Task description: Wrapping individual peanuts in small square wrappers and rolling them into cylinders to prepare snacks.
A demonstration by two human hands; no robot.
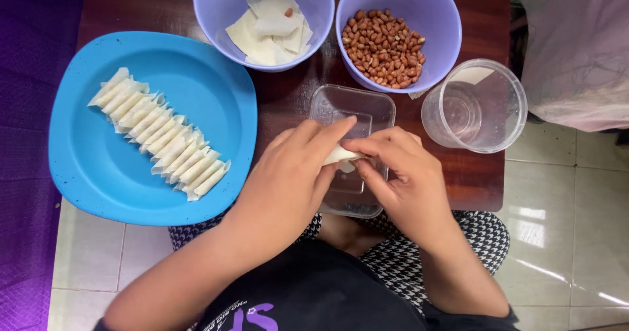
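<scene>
Left hand: the left hand (291,174) is curled nearly closed, fingertips pinching one end of a small pale wrapper roll (342,154).
Right hand: the right hand (400,174) is pinched in too, thumb and forefinger on the other end of the same roll, so both hands share it.
Wrapper roll: held in the air over the clear rectangular tub (354,118), which sits near the middle of the counter's front edge.
Finished rolls: a slanted row of rolls (160,134) lies on the blue plate (98,174), and that plate overhangs the counter's left and front edges.
Supplies: loose wrapper sheets (268,23) in the left purple bowl (216,10) and peanuts (383,46) in the right purple bowl (439,17), both at the back edge.
Cup: an empty clear cup (475,105) stands at the right edge, just beside the right hand.
Risk, tearing: I'd say the thin wrapper could split or unroll if the pinch tightens unevenly, and any filling would drop out.
Risk, plate: with so much of it off the counter, a nudge from the left forearm could tip it.
Risk, cup: a right elbow swing could knock it off the edge.
</scene>
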